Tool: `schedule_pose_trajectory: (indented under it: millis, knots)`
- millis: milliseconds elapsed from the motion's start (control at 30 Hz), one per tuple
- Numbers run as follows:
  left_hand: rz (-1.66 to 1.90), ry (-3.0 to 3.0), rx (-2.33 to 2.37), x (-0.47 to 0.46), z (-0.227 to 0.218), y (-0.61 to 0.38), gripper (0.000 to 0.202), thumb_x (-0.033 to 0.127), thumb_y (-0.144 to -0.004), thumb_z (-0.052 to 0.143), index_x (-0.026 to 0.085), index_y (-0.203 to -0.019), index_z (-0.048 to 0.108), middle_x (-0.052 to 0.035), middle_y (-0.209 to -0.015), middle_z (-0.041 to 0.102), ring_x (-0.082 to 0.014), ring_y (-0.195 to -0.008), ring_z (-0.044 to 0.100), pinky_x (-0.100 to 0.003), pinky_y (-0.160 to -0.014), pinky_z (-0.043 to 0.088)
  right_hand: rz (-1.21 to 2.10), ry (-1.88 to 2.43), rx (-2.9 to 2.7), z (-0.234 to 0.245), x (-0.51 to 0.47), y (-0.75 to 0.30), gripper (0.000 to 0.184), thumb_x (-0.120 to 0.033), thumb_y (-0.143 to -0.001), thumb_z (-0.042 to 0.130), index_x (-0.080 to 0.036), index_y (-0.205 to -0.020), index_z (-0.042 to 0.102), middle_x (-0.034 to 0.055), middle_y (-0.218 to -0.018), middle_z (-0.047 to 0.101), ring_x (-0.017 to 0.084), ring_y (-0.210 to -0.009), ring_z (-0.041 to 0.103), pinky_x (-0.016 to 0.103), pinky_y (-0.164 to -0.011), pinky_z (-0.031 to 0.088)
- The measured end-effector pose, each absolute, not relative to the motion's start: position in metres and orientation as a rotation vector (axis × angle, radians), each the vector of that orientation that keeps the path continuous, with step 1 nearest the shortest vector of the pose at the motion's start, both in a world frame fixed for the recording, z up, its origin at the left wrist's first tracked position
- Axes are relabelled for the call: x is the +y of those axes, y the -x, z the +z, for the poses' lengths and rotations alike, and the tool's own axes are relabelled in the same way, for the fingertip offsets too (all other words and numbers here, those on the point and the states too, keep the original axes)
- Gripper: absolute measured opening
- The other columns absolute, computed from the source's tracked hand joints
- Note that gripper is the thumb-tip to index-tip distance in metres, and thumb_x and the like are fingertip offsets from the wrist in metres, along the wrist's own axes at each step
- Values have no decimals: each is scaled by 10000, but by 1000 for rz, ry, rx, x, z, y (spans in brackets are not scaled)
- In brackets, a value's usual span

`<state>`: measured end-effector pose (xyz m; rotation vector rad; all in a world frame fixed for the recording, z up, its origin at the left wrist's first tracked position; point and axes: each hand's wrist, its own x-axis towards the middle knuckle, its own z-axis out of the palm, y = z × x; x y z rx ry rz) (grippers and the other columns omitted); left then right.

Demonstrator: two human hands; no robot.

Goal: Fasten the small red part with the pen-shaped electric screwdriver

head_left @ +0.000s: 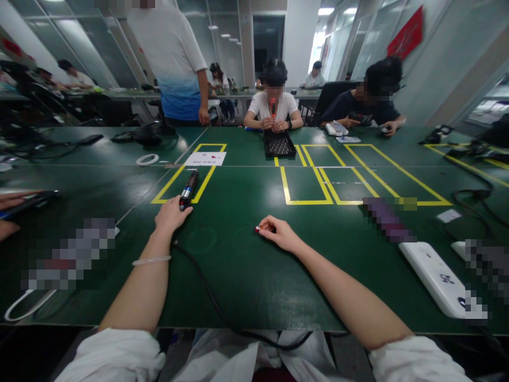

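Note:
My left hand (170, 214) is closed around the near end of a black and blue electric screwdriver (189, 189) that lies on the green table (238, 265). The tool's black cable (214, 307) runs back toward me and off the table's near edge. My right hand (278, 231) rests on the table with its fingers pinched on a small red and white part (257, 228).
Yellow tape outlines (306, 183) mark the table ahead. A black tray (279, 143) lies before a seated person opposite. A white paper sheet (205, 158) and white ring (147, 159) lie far left, a white power strip (437, 276) at right. Another person's hand (10, 201) enters at left.

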<state>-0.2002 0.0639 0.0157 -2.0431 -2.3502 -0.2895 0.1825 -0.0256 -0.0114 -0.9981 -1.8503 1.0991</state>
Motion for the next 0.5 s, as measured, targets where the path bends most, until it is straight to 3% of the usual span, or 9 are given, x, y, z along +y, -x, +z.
schedule_pose_trajectory:
  millis: [500]
  knots:
    - [-252,2186,-2136,38,18,128,599,441,-779,570,163,-1301,479,-160,-1217,551,-334,-1131,530,-417,-846,499,1082,997,-1866,-12,-25,-181,200,-350,-844,625,-168,-917,585,-5,-764,595,115,-682,536,248,-669,445]
